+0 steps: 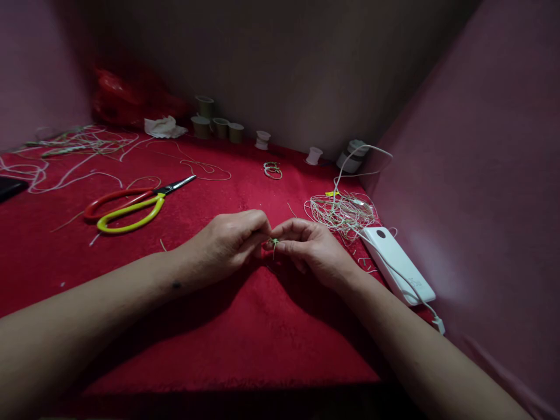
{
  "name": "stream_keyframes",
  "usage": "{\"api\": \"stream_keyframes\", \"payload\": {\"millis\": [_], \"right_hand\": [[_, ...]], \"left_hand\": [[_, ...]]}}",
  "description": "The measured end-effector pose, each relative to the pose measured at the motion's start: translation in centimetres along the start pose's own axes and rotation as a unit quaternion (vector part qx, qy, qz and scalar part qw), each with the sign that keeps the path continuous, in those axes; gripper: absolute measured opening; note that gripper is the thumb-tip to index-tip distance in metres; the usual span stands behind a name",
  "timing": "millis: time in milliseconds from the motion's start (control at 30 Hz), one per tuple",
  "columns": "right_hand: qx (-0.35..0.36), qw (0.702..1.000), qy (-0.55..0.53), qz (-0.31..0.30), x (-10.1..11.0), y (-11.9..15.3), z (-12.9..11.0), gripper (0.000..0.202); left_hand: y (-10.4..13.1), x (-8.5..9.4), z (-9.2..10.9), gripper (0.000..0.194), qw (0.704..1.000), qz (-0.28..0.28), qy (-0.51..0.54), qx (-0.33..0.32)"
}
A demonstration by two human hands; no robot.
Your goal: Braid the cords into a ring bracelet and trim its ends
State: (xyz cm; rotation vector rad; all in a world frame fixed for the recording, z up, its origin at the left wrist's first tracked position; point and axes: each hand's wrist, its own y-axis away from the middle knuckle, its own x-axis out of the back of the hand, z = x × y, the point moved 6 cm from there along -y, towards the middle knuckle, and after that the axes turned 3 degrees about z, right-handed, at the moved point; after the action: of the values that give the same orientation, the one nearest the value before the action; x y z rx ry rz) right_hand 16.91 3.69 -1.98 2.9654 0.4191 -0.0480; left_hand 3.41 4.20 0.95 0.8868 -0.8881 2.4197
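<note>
Above the middle of the red cloth, my left hand point(234, 239) and my right hand point(308, 245) meet at the fingertips. Between them is a small piece of green cord point(274, 241), with a thin end hanging down. My right hand pinches the cord between thumb and forefinger. The fingers of my left hand are closed at the cord's left side; what they grip is too small to make out. Beyond the hands, a small coiled loop of cord point(273, 170) lies on the cloth. Scissors point(131, 211) with red and yellow handles lie to the left, blades partly closed.
Tangled cords point(341, 214) lie beside a white power bank point(399, 265) with a cable at the right. More loose cords point(83, 146) lie at the far left. Several thread spools point(201, 126), crumpled white paper point(164, 127) and a red bag point(126, 96) line the back wall.
</note>
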Motion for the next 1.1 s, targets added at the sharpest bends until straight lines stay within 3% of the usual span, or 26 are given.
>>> {"api": "stream_keyframes", "payload": {"millis": [400,600,800,967,1100], "right_hand": [[0.015,1.000,-0.018,-0.017,-0.09,-0.33,0.41,0.018],[0.009,0.999,-0.048,-0.022,-0.26,-0.36,0.41,0.029],[-0.009,0.999,-0.039,-0.002,-0.11,-0.18,0.52,0.021],[0.012,0.999,-0.042,0.024,0.05,-0.24,0.40,0.018],[0.022,0.998,-0.046,0.027,0.06,-0.09,0.27,0.014]], "left_hand": [[-0.02,-0.25,0.06,0.015,1.000,-0.016,0.015,0.015],[-0.16,-0.43,-0.36,0.017,0.999,-0.017,0.036,0.018],[-0.19,-0.32,-0.42,0.020,1.000,-0.011,0.014,0.025],[-0.24,-0.53,-0.70,0.017,0.994,-0.017,0.079,0.076],[-0.23,-0.51,-0.76,0.017,0.994,-0.017,0.073,0.075]]}}
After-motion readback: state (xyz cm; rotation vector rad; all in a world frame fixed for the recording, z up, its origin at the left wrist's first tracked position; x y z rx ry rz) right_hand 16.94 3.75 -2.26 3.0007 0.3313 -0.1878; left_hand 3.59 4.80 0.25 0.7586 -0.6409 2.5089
